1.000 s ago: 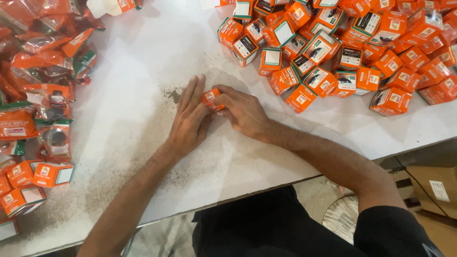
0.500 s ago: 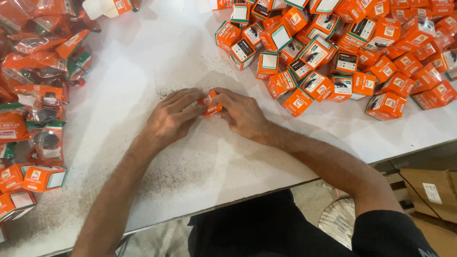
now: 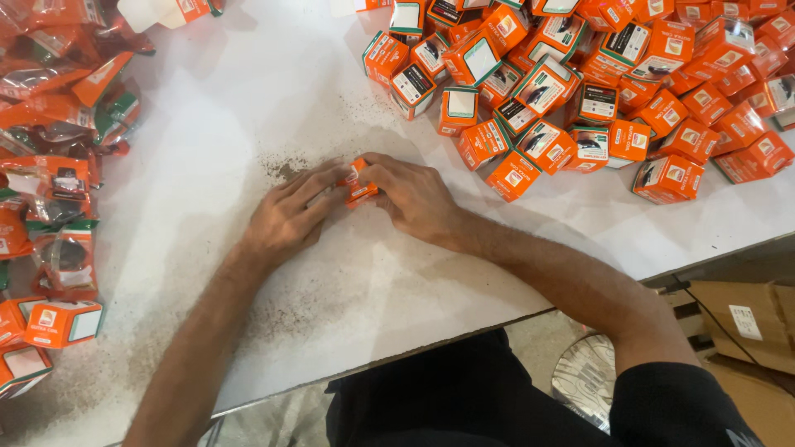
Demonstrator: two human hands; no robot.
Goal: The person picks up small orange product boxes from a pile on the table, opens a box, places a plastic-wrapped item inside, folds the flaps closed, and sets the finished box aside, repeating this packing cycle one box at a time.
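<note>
A small orange carton (image 3: 360, 184) sits on the white table (image 3: 215, 124), pinched between both my hands. My left hand (image 3: 290, 217) presses against its left side with curled fingers. From the right, my right hand (image 3: 410, 199) grips it with the fingertips over its top. Most of the carton is hidden by my fingers.
A big heap of small orange boxes (image 3: 596, 91) fills the far right of the table. Clear plastic packets with orange parts (image 3: 58, 157) lie along the left edge, with a few orange boxes (image 3: 50, 324) below them. Brown cardboard (image 3: 741, 319) lies on the floor at right.
My left hand's flat, spread fingers have curled in around the small carton. Both hands stay in the same spot on the table.
</note>
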